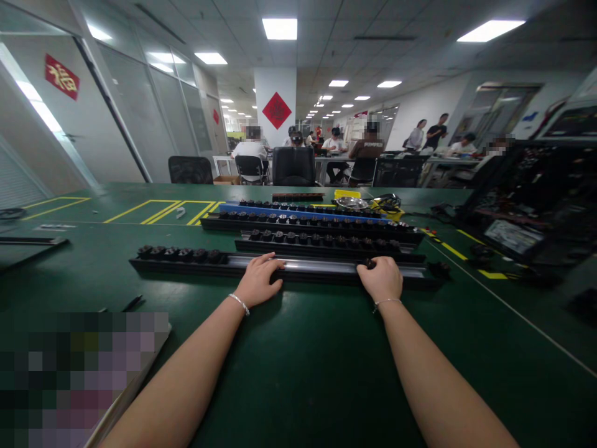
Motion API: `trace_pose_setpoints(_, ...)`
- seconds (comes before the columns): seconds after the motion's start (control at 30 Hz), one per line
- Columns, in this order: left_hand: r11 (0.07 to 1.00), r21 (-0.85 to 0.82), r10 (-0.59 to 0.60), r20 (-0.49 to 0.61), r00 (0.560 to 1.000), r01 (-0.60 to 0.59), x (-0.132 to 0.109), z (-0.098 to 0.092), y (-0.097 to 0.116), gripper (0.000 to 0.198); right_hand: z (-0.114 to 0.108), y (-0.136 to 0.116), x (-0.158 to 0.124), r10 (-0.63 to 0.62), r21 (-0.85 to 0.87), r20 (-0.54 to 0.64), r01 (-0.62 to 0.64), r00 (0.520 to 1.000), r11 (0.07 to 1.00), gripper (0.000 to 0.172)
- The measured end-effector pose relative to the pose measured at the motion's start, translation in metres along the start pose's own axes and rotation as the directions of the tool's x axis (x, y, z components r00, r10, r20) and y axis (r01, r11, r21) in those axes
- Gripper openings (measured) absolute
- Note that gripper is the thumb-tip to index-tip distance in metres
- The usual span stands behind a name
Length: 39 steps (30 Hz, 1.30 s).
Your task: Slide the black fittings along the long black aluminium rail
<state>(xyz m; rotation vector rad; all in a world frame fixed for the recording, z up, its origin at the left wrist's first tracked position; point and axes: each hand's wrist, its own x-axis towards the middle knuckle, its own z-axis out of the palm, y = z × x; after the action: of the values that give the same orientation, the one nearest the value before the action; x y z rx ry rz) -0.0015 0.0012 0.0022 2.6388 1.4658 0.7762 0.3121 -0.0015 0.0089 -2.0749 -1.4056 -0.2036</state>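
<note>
A long black channel rail [321, 266] lies crosswise in front of me, its inner floor shiny. Several small black round parts [185, 254] sit in a row at its left end. My left hand [259, 279] rests on the rail near its middle, fingers stretched over the edge and thumb apart. Farther right, my right hand [383, 278] is closed around a small black part [370, 264] above the rail. Most of that part is hidden by the fingers. Another black part [439, 269] lies by the rail's right end.
Behind stand more rails filled with black parts [317, 239], one of them blue [298, 212]. A metal dish [352, 203] and a yellow tray [347, 194] are at the back. A dark machine frame [527, 199] stands right. Lower left lies a blurred-out item [93, 373]. People sit beyond the green table [317, 373].
</note>
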Motion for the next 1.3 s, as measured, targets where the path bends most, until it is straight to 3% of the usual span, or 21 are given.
trace_pose_setpoints(1.3,1.000,0.002,-0.012,0.009,1.000,0.012,0.000,-0.001,0.002,0.035,-0.007,0.015,0.005,0.062,-0.031,-0.031,-0.063,0.998,0.998,0.040)
